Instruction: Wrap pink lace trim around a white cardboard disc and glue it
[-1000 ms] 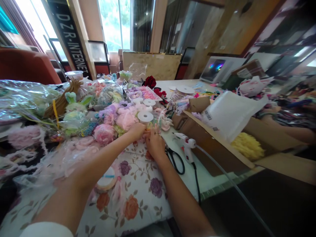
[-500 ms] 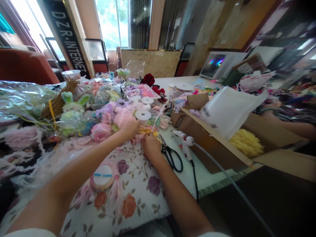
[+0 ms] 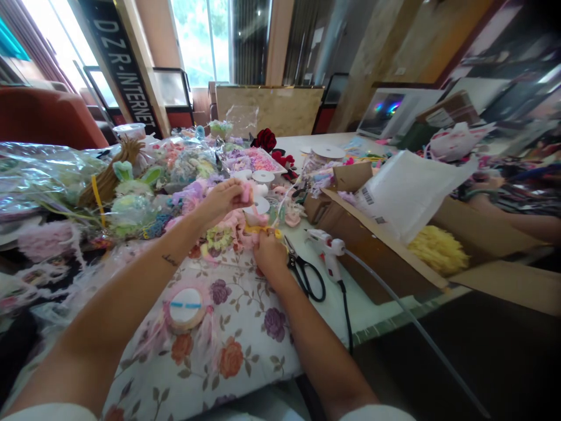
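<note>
My left hand (image 3: 222,203) is raised over the pile with its fingers pinched on a soft pink strip (image 3: 246,193). Lower and to the right, my right hand (image 3: 269,252) is closed among pink trim (image 3: 242,233) and something yellow (image 3: 275,232); its fingertips are partly hidden, so I cannot make out what it grips. Black-handled scissors (image 3: 310,279) lie just right of my right hand. White spools (image 3: 262,204) stand behind the hands. Closer to me, a round white piece with a pink fringe (image 3: 186,309) and two blue strips rests on the flowered cloth (image 3: 245,351).
A white glue gun (image 3: 326,248) with a cord lies beside an open cardboard box (image 3: 372,257), which holds a white package (image 3: 412,193) and yellow fluff (image 3: 438,251). Plastic-wrapped craft supplies (image 3: 131,204) are heaped on the left. Another person's arm (image 3: 504,210) shows at far right.
My left hand has risen from the pile, lifting a pink strip with it. Pink and green trim now shows below it. My right hand has stayed nearly in place.
</note>
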Available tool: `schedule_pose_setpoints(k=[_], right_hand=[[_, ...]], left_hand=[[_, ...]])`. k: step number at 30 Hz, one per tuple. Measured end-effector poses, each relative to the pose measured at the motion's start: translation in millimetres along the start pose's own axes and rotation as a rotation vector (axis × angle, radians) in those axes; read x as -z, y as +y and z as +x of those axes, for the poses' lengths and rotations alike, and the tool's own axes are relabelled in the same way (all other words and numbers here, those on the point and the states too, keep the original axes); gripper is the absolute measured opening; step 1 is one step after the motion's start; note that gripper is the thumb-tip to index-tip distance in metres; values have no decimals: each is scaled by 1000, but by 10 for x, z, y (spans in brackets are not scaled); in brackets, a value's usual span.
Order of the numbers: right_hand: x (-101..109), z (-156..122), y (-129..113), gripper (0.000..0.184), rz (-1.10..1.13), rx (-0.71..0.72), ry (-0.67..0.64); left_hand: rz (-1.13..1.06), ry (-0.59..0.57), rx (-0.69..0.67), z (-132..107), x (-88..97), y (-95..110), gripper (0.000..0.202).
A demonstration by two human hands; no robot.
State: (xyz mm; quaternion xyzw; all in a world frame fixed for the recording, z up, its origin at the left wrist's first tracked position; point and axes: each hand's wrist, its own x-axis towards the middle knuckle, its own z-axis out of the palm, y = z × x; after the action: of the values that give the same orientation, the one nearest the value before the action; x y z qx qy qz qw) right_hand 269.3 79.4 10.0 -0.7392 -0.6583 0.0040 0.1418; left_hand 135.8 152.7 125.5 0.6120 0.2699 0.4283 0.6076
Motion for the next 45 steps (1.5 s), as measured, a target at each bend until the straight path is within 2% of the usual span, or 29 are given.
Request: schedule_pose_setpoints(k=[2,6,8,10,12,15,17,21,23,26,29,31,35,40,42,45], right_hand=[[30,5,16,37,61,-22,65],[55,34,45,43,399,-45,270],[51,34,29,54,561,73,312],[47,11,-20,70,684,244,293],[54,-27,-85,75,802,363,214],[90,-65,-132,49,1044,382,-17],[133,-58,-84,36,1242,341,-176],[255,-3,181,32,1552,299,-442],[316,13,330,34,1558,333,-584],[373,18,485,41,1451,372,-759],[379,24,542,43,1362,330,-822],[365,31,544,43,1316,308,-811],[325,33,522,44,1325,340,-872],[270,52,525,43,1322,348,-880],[250,58,518,42,1329,344,-873],[221,47,464,38,1361,373,-886]], left_hand=[[-110,-27,-38,-19,-36,198,12],[-81,-77,-39,-149,-52,533,16],[-44,-64,-26,-246,-60,610,14],[-14,-84,17,-348,-68,616,11],[5,-156,92,-444,-66,572,10],[13,-228,179,-566,-4,497,9],[3,-175,162,-633,93,475,8],[-34,-7,72,-768,392,456,7],[-2,4,130,-847,537,410,13],[157,-90,345,-960,686,270,17],[450,-208,466,-1019,767,80,18],[609,-228,492,-1026,809,-43,19],[761,-262,511,-1031,886,-201,16],[882,-344,507,-1047,957,-255,11],[935,-302,480,-1029,951,-272,13],[942,-168,319,-984,815,-317,21]])
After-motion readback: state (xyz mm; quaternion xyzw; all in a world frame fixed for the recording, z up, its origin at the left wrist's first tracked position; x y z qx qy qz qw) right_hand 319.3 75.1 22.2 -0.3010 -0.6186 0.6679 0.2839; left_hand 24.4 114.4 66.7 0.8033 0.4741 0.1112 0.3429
